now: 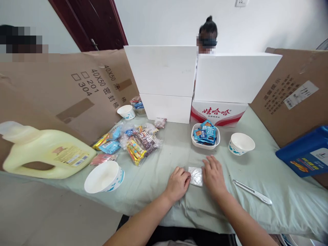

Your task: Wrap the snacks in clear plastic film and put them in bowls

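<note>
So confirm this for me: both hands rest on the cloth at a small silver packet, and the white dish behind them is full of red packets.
One detail is off. The head view shows the left hand and right hand at the silver packet on the cloth, but the white dish holds blue packets, not red.

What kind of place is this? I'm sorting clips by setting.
Probably a makeshift indoor workstation: a cloth-covered table walled in by cardboard sheets and white boxes, with snack packets and paper bowls laid out.
</note>
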A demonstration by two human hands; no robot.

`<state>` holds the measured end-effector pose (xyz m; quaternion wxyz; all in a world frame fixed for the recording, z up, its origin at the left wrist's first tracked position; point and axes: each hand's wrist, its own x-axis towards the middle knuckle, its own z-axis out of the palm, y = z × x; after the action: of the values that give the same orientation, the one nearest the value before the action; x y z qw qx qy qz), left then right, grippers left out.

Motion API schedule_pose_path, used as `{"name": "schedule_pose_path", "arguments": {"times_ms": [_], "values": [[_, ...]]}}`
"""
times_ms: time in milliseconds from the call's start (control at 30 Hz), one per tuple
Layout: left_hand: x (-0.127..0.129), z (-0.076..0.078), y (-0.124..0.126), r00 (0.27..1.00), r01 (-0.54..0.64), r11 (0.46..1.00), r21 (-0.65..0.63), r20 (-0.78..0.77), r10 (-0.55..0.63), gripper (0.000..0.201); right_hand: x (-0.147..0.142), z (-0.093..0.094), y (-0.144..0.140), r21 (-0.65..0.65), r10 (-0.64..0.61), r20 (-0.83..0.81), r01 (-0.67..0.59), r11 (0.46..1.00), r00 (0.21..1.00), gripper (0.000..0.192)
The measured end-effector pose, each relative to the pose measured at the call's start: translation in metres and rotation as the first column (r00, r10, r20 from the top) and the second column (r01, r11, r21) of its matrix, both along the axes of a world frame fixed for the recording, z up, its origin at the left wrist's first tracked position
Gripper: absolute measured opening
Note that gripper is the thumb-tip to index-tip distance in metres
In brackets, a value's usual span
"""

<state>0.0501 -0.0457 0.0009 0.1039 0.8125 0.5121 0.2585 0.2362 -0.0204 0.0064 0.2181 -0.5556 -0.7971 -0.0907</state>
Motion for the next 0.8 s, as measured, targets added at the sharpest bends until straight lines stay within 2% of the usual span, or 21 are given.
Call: {"name": "schedule_pose_path", "arguments": {"times_ms": [33, 100, 133, 200, 267, 367, 433, 467, 533, 600, 667, 733, 800], "values": [[0.0, 0.0, 0.0, 1.0, -0.002, 1.0, -0.003, 0.006, 0.002, 0.009, -0.003, -0.002, -0.005, 0.003, 0.112, 0.01, -0.112, 0.994, 0.994, 0.038], [-0.001, -0.001, 0.0, 1.0, -0.021, 1.0, 0.006, 0.017, 0.021, 0.01, -0.013, -0.009, -0.015, -0.055, 0.333, 0.042, -0.33, 0.942, 0.942, 0.055], [-0.002, -0.002, 0.0, 0.999, -0.043, 0.999, 0.016, 0.028, 0.042, 0.012, -0.017, -0.012, -0.019, -0.109, 0.394, 0.057, -0.387, 0.916, 0.917, 0.064], [-0.006, -0.004, -0.001, 0.991, -0.112, 0.993, 0.043, 0.073, 0.109, 0.018, -0.024, -0.018, -0.026, -0.211, 0.415, 0.08, -0.392, 0.895, 0.906, 0.081], [-0.012, -0.008, 0.0, 0.974, -0.192, 0.979, 0.072, 0.136, 0.181, 0.021, -0.025, -0.022, -0.033, -0.271, 0.378, 0.099, -0.34, 0.901, 0.921, 0.088], [-0.018, -0.013, 0.001, 0.96, -0.236, 0.965, 0.111, 0.182, 0.214, 0.019, -0.018, -0.026, -0.051, -0.266, 0.362, 0.113, -0.323, 0.908, 0.925, 0.091], [-0.019, -0.015, 0.002, 0.963, -0.226, 0.967, 0.121, 0.176, 0.203, 0.017, -0.009, -0.031, -0.069, -0.202, 0.404, 0.134, -0.374, 0.905, 0.905, 0.087], [-0.019, -0.015, 0.002, 0.965, -0.222, 0.967, 0.121, 0.17, 0.2, 0.017, -0.003, -0.034, -0.078, -0.154, 0.437, 0.151, -0.415, 0.897, 0.887, 0.079], [-0.018, -0.015, 0.004, 0.968, -0.215, 0.97, 0.11, 0.159, 0.196, 0.016, 0.011, -0.036, -0.092, -0.077, 0.521, 0.163, -0.516, 0.853, 0.838, 0.054], [-0.016, -0.014, 0.005, 0.972, -0.197, 0.977, 0.085, 0.146, 0.183, 0.015, 0.032, -0.028, -0.094, -0.081, 0.593, 0.091, -0.587, 0.805, 0.8, 0.039], [-0.015, -0.012, 0.006, 0.977, -0.173, 0.984, 0.048, 0.134, 0.166, 0.015, 0.059, -0.006, -0.078, -0.122, 0.531, -0.042, -0.532, 0.838, 0.846, 0.039], [-0.014, -0.011, 0.007, 0.98, -0.156, 0.988, 0.019, 0.131, 0.152, 0.014, 0.09, 0.028, -0.041, -0.076, 0.232, -0.117, -0.242, 0.967, 0.966, 0.046], [-0.014, -0.01, 0.008, 0.981, -0.145, 0.989, 0.013, 0.135, 0.142, 0.014, 0.119, 0.065, 0.007, 0.023, 0.0, -0.085, 0.002, 1.0, 0.996, 0.041]]}}
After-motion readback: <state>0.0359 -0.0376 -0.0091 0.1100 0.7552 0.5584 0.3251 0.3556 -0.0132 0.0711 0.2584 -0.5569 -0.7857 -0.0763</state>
